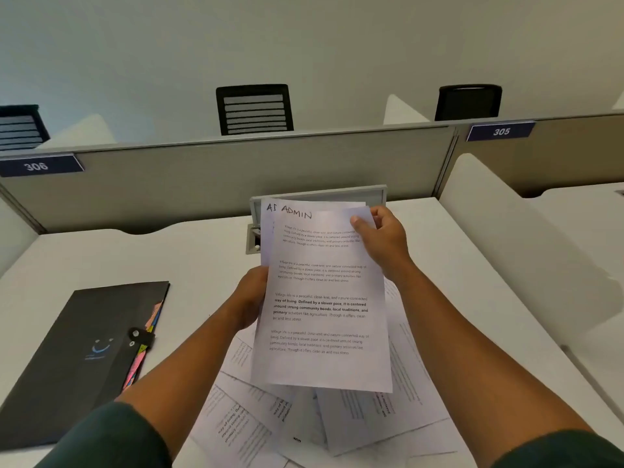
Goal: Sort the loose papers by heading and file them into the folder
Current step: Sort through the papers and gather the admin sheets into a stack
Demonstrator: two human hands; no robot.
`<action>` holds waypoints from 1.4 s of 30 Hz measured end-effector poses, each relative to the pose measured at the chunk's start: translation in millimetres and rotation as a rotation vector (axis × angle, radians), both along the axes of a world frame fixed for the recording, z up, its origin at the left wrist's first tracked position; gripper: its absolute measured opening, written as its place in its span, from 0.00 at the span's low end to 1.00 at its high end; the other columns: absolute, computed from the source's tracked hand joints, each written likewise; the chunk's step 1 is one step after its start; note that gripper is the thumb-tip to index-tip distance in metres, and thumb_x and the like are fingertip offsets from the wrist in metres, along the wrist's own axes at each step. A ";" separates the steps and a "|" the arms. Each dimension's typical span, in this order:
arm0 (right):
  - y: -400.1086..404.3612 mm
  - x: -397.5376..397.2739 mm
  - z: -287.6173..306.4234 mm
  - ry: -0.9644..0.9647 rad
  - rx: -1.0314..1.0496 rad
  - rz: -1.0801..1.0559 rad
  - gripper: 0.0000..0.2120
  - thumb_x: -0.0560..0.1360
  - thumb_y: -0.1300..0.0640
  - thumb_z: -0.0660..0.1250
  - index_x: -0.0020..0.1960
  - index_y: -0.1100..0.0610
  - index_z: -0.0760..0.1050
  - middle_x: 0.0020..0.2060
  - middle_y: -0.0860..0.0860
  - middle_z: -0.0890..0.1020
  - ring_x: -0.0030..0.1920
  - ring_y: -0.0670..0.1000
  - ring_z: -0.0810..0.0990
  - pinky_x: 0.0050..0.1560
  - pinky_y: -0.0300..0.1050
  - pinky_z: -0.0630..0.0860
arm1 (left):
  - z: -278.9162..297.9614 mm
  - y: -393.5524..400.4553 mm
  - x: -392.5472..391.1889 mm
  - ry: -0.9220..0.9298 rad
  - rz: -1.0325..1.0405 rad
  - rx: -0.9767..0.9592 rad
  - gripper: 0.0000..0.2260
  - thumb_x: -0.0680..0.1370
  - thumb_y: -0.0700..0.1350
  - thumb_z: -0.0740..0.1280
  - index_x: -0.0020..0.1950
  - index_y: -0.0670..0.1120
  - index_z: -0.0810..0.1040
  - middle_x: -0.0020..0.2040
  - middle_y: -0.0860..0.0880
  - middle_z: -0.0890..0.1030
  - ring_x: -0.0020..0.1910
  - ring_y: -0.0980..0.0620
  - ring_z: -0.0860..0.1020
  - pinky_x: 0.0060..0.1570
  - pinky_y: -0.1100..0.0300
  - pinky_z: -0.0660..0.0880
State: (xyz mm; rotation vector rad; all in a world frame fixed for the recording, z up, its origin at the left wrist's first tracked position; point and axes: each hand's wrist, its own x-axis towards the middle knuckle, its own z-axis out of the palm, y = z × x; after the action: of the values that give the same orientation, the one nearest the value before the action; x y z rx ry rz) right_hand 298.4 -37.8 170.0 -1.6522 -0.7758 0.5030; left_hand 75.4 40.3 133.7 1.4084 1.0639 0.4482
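At the far left of the white desk point(209, 251) we see the dark folder point(84, 352) lying flat and closed, a snap strap on its right edge and coloured tabs point(143, 352) sticking out beside it. Moving right, our left hand point(251, 297) grips the left edge of the held sheets point(324, 298), its fingers hidden behind the paper. The front sheet is headed "ADMIN" in handwriting, and the sheet behind it peeks out at the upper left showing only "AI" or the start of a word; we cannot tell which. These sheets are raised above the desk, tilted toward us. Beneath them the loose papers point(304, 423) lie scattered and overlapping on the desk, between our forearms. Further right, our right hand point(383, 239) pinches the upper right corner of the front sheet, thumb on its face. Behind the sheets a grey cable box point(337, 192) sits on the desk against the partition point(202, 177).
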 end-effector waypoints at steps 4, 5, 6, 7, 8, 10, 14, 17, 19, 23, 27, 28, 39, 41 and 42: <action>-6.1 3.1 -25.2 -0.030 -0.086 -0.072 0.11 0.76 0.49 0.69 0.53 0.54 0.74 0.56 0.50 0.75 0.51 0.51 0.79 0.48 0.45 0.78 | -6.5 -8.2 -2.0 0.030 -0.022 -0.021 0.09 0.81 0.42 0.63 0.44 0.42 0.80 0.35 0.49 0.84 0.30 0.54 0.83 0.29 0.64 0.77; -9.4 4.1 -30.3 0.047 -0.108 -0.051 0.12 0.75 0.49 0.69 0.54 0.54 0.74 0.56 0.50 0.77 0.51 0.52 0.80 0.50 0.48 0.80 | -8.6 -10.3 -2.5 0.029 -0.011 -0.039 0.09 0.81 0.42 0.64 0.45 0.42 0.80 0.35 0.49 0.84 0.31 0.54 0.83 0.29 0.63 0.77; -13.6 4.1 -34.9 0.140 -0.127 -0.021 0.13 0.76 0.49 0.70 0.56 0.53 0.74 0.56 0.51 0.79 0.50 0.53 0.82 0.51 0.51 0.81 | -11.5 -12.4 -3.4 0.033 0.000 -0.059 0.08 0.81 0.42 0.64 0.45 0.41 0.80 0.37 0.48 0.85 0.31 0.53 0.83 0.30 0.62 0.78; -17.9 3.8 -39.4 0.204 -0.140 0.011 0.14 0.76 0.49 0.70 0.57 0.54 0.74 0.55 0.52 0.81 0.49 0.54 0.83 0.51 0.52 0.82 | -15.0 -14.8 -4.3 0.034 0.006 -0.079 0.08 0.80 0.42 0.64 0.46 0.41 0.81 0.40 0.46 0.85 0.33 0.52 0.84 0.31 0.61 0.79; -22.2 3.0 -44.4 0.215 -0.155 0.031 0.14 0.76 0.49 0.70 0.58 0.54 0.74 0.54 0.52 0.82 0.48 0.54 0.83 0.51 0.53 0.82 | -19.8 -18.2 -5.5 0.028 0.006 -0.094 0.08 0.80 0.43 0.65 0.48 0.41 0.81 0.42 0.44 0.85 0.35 0.51 0.84 0.34 0.59 0.81; -29.1 -0.3 -53.9 0.157 -0.191 0.039 0.13 0.76 0.49 0.69 0.57 0.54 0.75 0.51 0.52 0.82 0.48 0.54 0.83 0.49 0.53 0.82 | -29.6 -27.0 -7.3 -0.036 0.022 -0.127 0.09 0.80 0.47 0.66 0.53 0.43 0.81 0.49 0.42 0.85 0.43 0.47 0.85 0.44 0.51 0.83; -39.9 -7.6 -71.7 0.100 -0.235 -0.008 0.12 0.76 0.48 0.68 0.55 0.54 0.74 0.50 0.52 0.82 0.47 0.54 0.83 0.48 0.51 0.82 | -43.8 -45.1 -10.5 -0.267 0.034 -0.258 0.19 0.82 0.61 0.56 0.64 0.54 0.78 0.57 0.45 0.84 0.54 0.43 0.83 0.52 0.44 0.81; -46.3 -12.7 -80.2 0.073 -0.264 -0.029 0.12 0.76 0.48 0.68 0.55 0.54 0.74 0.51 0.53 0.81 0.49 0.54 0.82 0.48 0.48 0.81 | -48.5 -55.2 -15.3 -0.306 0.061 -0.374 0.22 0.79 0.64 0.57 0.65 0.54 0.77 0.57 0.46 0.84 0.55 0.40 0.83 0.51 0.42 0.81; -49.2 -15.8 -84.1 0.071 -0.269 -0.042 0.12 0.77 0.49 0.68 0.56 0.54 0.73 0.54 0.53 0.80 0.51 0.54 0.81 0.48 0.47 0.80 | -53.5 -62.6 -22.4 -0.224 0.021 -0.353 0.19 0.77 0.58 0.67 0.64 0.50 0.78 0.56 0.45 0.85 0.54 0.41 0.83 0.53 0.42 0.80; -54.6 -25.6 -82.0 0.115 -0.251 -0.029 0.21 0.77 0.49 0.68 0.66 0.50 0.67 0.64 0.54 0.75 0.58 0.55 0.77 0.53 0.47 0.77 | -71.2 -74.1 -34.3 -0.098 0.044 -0.217 0.16 0.75 0.46 0.74 0.61 0.44 0.79 0.53 0.45 0.86 0.48 0.44 0.86 0.48 0.48 0.82; -61.9 -35.0 -86.1 0.154 -0.281 0.026 0.30 0.76 0.45 0.68 0.74 0.47 0.60 0.72 0.53 0.69 0.68 0.58 0.72 0.63 0.55 0.74 | -77.7 -79.8 -40.8 -0.079 0.128 -0.171 0.16 0.74 0.50 0.74 0.59 0.45 0.79 0.48 0.47 0.87 0.44 0.46 0.86 0.43 0.51 0.83; -64.6 -36.7 -88.8 0.190 -0.281 0.042 0.31 0.75 0.45 0.69 0.74 0.48 0.60 0.70 0.53 0.71 0.66 0.57 0.75 0.61 0.55 0.76 | -78.7 -81.0 -42.3 -0.072 0.144 -0.164 0.16 0.74 0.51 0.74 0.58 0.46 0.80 0.48 0.47 0.87 0.44 0.46 0.86 0.42 0.52 0.83; -88.6 -61.2 -103.1 0.282 -0.330 0.246 0.17 0.76 0.53 0.69 0.64 0.53 0.73 0.57 0.50 0.82 0.53 0.51 0.82 0.52 0.47 0.80 | -80.5 -95.4 -55.1 -0.053 0.352 -0.143 0.17 0.75 0.59 0.70 0.53 0.48 0.81 0.44 0.48 0.87 0.40 0.47 0.86 0.40 0.51 0.83; -90.0 -66.2 -103.2 0.265 -0.338 0.258 0.17 0.77 0.55 0.68 0.65 0.54 0.73 0.58 0.51 0.81 0.55 0.52 0.81 0.58 0.51 0.79 | -81.7 -96.7 -58.7 -0.046 0.360 -0.164 0.18 0.74 0.60 0.69 0.54 0.48 0.81 0.45 0.47 0.87 0.41 0.46 0.86 0.43 0.47 0.83; -89.9 -68.9 -103.3 0.254 -0.339 0.257 0.17 0.77 0.55 0.68 0.65 0.55 0.72 0.59 0.51 0.81 0.56 0.52 0.81 0.59 0.52 0.78 | -82.4 -97.0 -61.2 -0.056 0.353 -0.180 0.18 0.74 0.60 0.70 0.54 0.48 0.81 0.46 0.47 0.87 0.42 0.46 0.86 0.44 0.46 0.83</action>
State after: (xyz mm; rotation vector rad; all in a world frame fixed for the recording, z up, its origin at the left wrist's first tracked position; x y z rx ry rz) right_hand 229.6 -127.7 66.7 -1.7589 -0.7442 1.0528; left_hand 14.1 -56.7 51.3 1.0460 1.2795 0.6254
